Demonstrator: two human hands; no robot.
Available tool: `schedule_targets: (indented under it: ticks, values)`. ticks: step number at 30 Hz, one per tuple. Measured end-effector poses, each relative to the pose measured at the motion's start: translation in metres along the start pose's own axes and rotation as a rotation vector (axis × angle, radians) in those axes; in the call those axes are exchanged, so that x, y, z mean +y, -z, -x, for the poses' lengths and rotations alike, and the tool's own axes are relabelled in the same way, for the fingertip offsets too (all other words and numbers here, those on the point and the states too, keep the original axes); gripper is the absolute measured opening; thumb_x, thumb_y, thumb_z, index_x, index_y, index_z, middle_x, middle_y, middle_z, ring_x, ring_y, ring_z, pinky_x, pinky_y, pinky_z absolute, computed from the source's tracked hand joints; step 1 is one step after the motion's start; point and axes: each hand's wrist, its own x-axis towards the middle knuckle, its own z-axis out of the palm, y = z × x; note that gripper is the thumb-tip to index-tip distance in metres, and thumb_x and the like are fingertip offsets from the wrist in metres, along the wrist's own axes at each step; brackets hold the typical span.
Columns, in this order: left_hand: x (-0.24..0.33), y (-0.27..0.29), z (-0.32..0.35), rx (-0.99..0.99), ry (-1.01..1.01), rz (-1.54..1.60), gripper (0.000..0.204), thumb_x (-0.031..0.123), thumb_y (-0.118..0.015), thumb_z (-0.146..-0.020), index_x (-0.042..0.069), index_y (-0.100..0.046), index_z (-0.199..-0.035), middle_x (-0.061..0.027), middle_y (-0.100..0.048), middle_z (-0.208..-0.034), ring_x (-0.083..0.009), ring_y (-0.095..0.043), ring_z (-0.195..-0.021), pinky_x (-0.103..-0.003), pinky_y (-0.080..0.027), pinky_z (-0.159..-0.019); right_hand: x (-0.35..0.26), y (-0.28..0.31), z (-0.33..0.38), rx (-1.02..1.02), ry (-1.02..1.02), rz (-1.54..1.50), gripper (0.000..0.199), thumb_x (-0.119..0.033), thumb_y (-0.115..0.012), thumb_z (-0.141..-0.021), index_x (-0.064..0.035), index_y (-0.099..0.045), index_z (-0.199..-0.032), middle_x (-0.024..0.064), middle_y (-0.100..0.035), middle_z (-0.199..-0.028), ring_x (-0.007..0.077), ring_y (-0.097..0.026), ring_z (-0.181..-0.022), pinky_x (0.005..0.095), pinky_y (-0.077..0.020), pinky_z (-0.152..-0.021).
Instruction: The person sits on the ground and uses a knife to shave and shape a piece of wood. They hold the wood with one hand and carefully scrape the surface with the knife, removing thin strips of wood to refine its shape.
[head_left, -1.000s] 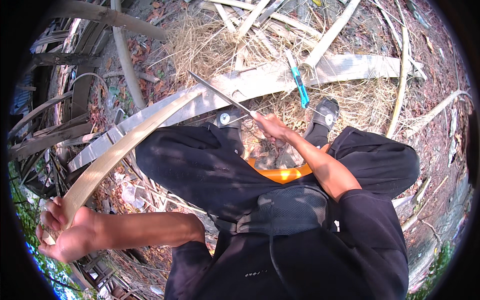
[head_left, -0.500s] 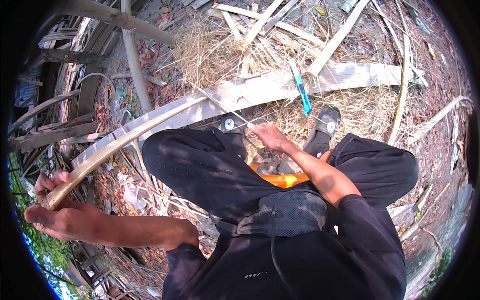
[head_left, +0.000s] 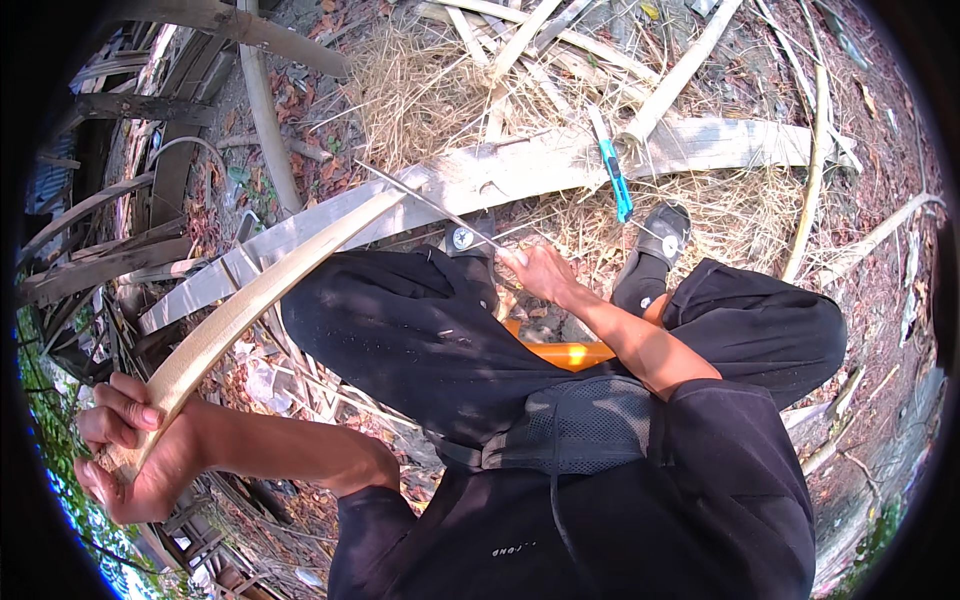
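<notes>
My left hand (head_left: 135, 440), at the far left, is closed around the near end of a long, pale split-bamboo strip (head_left: 255, 285). The strip slants up and right, its far end at the plank (head_left: 520, 168). Closed fingers of my right hand (head_left: 540, 272), in front of my feet, grip a long, thin grey rod-like tool (head_left: 430, 204). It points up and left, crossing near the strip's far end; whether it has a cutting edge I cannot tell. Beyond my right hand, a blue utility knife (head_left: 614, 180) with its blade out lies across the plank.
Dry straw-like shavings (head_left: 410, 105) and several bamboo pieces (head_left: 685, 70) lie beyond the plank. Stacked old timber (head_left: 125, 250) stands at the left. Under me shows an orange seat-like object (head_left: 570, 355). My shoes (head_left: 665, 232) are close to the plank.
My left hand has shifted right and nearer to me, and the strip has turned to show more of its broad face. The grey tool's tip has moved left; my right hand shifts slightly right.
</notes>
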Motion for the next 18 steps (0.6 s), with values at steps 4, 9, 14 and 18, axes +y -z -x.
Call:
schedule_targets:
  ticks: [4,9,14,18]
  values:
    - [0.005,-0.001,0.004,0.012,0.015,-0.036,0.028,0.03,-0.048,-0.072,0.018,-0.028,-0.056,-0.0042,-0.028,-0.051,-0.0126,-0.024,-0.035,-0.026,-0.019,-0.038,-0.018,0.027,0.006,-0.116,-0.088,-0.04,0.071,-0.06,-0.039,-0.086,0.0056,-0.06,-0.069,0.0244,-0.06,-0.066,0.0379,-0.061,-0.072,0.0442,-0.0463,-0.068]
    - [0.003,0.002,0.007,0.09,-0.002,-0.097,0.031,0.031,-0.049,-0.07,0.017,-0.025,-0.055,-0.0035,-0.027,-0.051,-0.013,-0.022,-0.036,-0.027,-0.017,-0.039,-0.078,0.061,0.025,0.019,0.331,-0.104,0.066,-0.057,-0.042,-0.086,0.0035,-0.055,-0.065,0.0191,-0.044,-0.048,0.0314,-0.05,-0.051,0.0421,-0.0401,-0.055]
    - [0.0,0.004,0.004,0.054,-0.049,-0.064,0.03,0.029,-0.048,-0.07,0.017,-0.025,-0.054,-0.004,-0.026,-0.051,-0.0131,-0.022,-0.036,-0.027,-0.018,-0.04,-0.064,0.035,0.027,0.064,0.433,-0.2,0.062,-0.055,-0.041,-0.088,0.0018,-0.058,-0.072,0.02,-0.048,-0.053,0.0322,-0.054,-0.055,0.0422,-0.0426,-0.053]
    - [0.001,-0.019,0.003,0.061,-0.024,-0.001,0.03,0.029,-0.048,-0.07,0.017,-0.024,-0.056,-0.005,-0.025,-0.051,-0.0125,-0.021,-0.036,-0.027,-0.017,-0.039,0.037,-0.014,-0.017,0.083,-0.013,0.182,0.061,-0.054,-0.039,-0.089,0.0021,-0.057,-0.074,0.023,-0.056,-0.066,0.0362,-0.06,-0.069,0.0463,-0.0456,-0.063]
